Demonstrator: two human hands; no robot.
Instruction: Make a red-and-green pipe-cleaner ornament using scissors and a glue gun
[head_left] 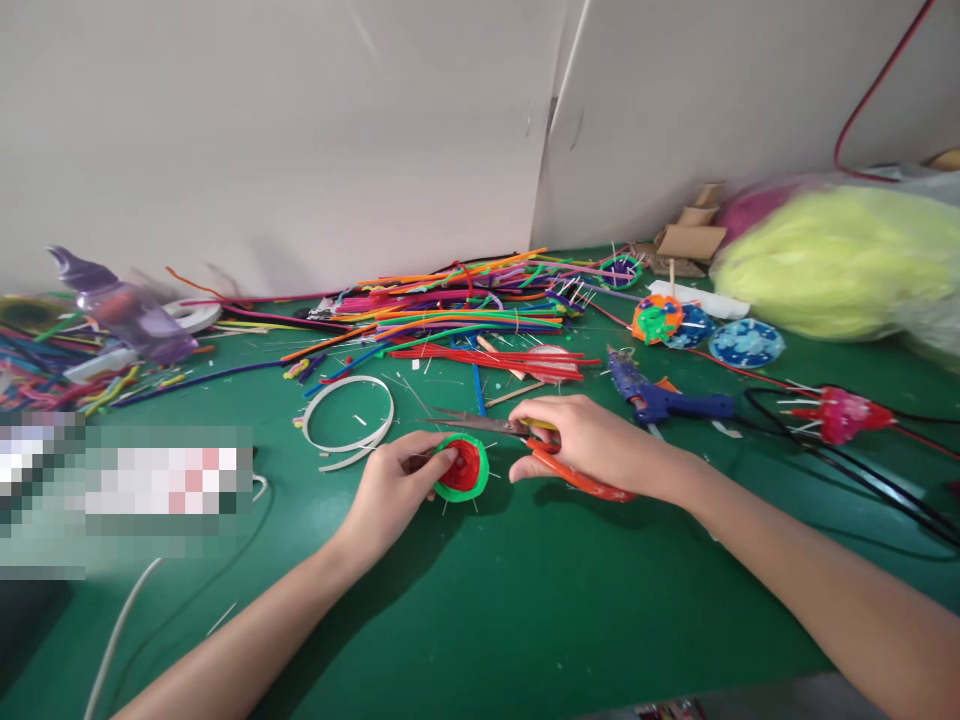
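Observation:
Between the thumb and fingers of my left hand is a round disc with a red centre, a green rim and thin white spikes sticking out of its edge. My right hand grips a pair of scissors by their orange handles. The metal blades point left, just above the disc's top edge; whether they touch one of the spikes I cannot tell. Behind both hands lies a bundle of red pipe cleaners.
A blue glue gun lies right of my right hand, near black cables. A coiled white strip is behind my left hand. Coloured pipe cleaners line the wall. A purple bottle stands left; a yellow-green bag sits back right.

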